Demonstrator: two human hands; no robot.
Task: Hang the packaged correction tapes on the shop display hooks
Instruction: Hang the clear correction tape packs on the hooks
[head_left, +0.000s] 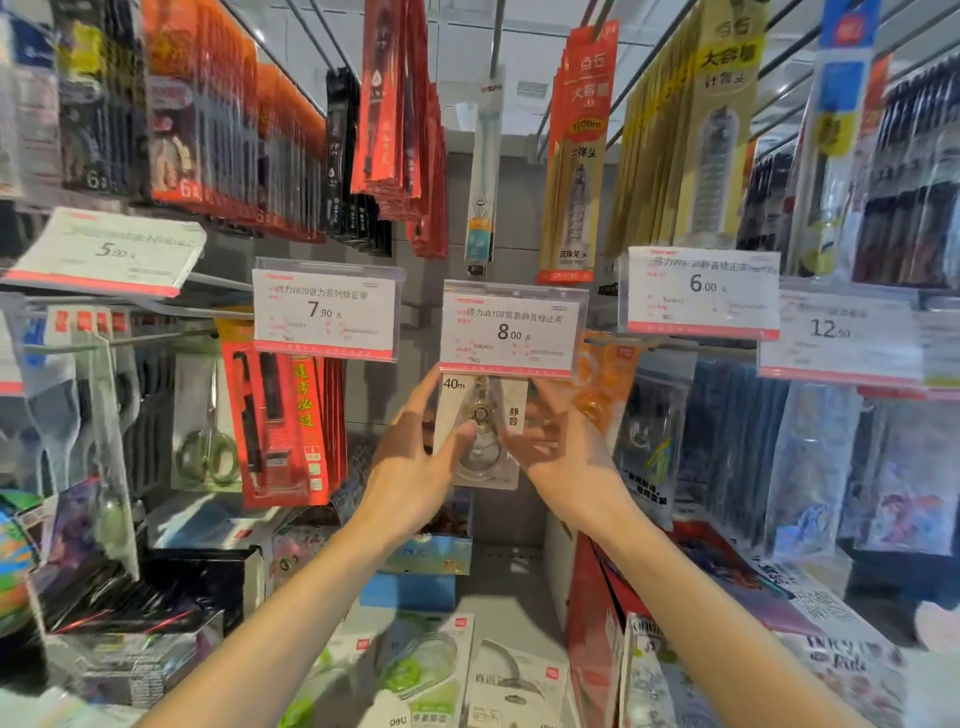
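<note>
A packaged correction tape (485, 431), a clear blister on a white card marked 40m, is held up just below the 8.00 price label (511, 327) at the middle hook. My left hand (415, 457) grips its left edge, thumb across the blister. On the other side, my right hand (561, 452) holds the pack's right edge. The label hides the pack's top and the hook tip, so I cannot tell whether the pack is on the hook. More packaged correction tapes (431, 670) lie on the shelf below, near my forearms.
Red pen packs (280, 426) hang on the hook to the left under a 7.90 label (324, 312). Orange packs (602, 384) and dark packs hang to the right. Scissors (208, 441) hang further left. Long refill packs (576, 156) fill the hooks above. Boxes crowd the bottom shelf.
</note>
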